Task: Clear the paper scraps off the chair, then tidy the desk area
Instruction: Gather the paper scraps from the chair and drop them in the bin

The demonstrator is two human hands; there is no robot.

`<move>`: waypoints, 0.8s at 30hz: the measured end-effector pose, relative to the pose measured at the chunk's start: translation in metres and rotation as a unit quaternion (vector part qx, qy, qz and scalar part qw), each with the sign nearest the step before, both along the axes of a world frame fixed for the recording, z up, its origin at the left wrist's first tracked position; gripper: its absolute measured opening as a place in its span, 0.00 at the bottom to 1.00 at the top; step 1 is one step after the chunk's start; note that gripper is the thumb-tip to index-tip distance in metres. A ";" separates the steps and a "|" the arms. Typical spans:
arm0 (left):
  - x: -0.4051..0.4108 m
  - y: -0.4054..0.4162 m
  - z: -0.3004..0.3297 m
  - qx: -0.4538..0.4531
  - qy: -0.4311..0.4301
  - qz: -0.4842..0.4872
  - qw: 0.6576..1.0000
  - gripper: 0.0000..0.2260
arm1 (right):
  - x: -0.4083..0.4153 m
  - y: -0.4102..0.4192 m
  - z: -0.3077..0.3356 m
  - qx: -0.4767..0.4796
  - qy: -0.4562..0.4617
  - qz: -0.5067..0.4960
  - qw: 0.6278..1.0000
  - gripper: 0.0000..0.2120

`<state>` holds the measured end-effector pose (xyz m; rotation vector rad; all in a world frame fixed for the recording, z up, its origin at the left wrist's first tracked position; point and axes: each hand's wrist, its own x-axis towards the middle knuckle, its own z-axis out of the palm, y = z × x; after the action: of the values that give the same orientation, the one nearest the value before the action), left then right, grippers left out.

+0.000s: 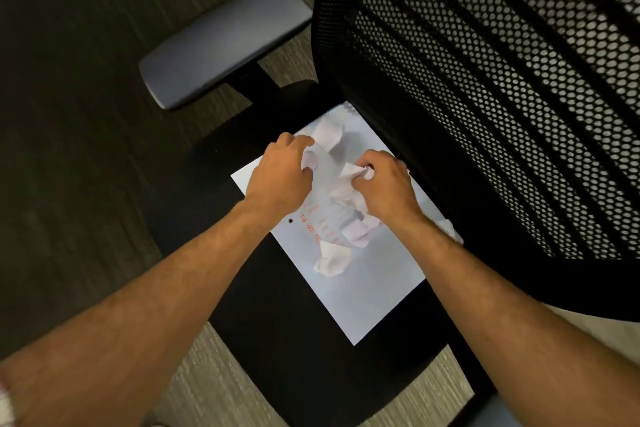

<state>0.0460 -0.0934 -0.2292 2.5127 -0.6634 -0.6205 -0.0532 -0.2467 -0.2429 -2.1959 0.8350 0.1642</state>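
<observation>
A grey armrest (221, 45) juts out to the far left of the black chair (311, 374), whose mesh backrest (502, 97) looms on the right, over striped carpet (86, 114). On the seat lies a white sheet (374, 288) strewn with crumpled paper scraps (332, 262). The left hand (280, 177) and right hand (384, 184) each pinch a scrap near the sheet's far end.
</observation>
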 end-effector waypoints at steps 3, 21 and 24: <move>-0.011 0.009 -0.002 -0.012 0.002 0.000 1.000 0.20 | -0.008 -0.013 0.009 0.064 -0.015 -0.049 0.997 0.07; -0.056 0.027 -0.012 0.096 0.014 -0.209 0.973 0.42 | -0.077 0.000 -0.010 0.033 0.050 0.150 0.987 0.22; -0.073 0.038 -0.016 0.104 -0.018 -0.242 0.965 0.46 | -0.078 0.007 -0.014 -0.006 0.059 0.181 0.982 0.23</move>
<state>-0.0270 -0.0553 -0.2454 2.5642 -1.3084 -0.8498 -0.1316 -0.2397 -0.2565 -2.3516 0.4905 0.4724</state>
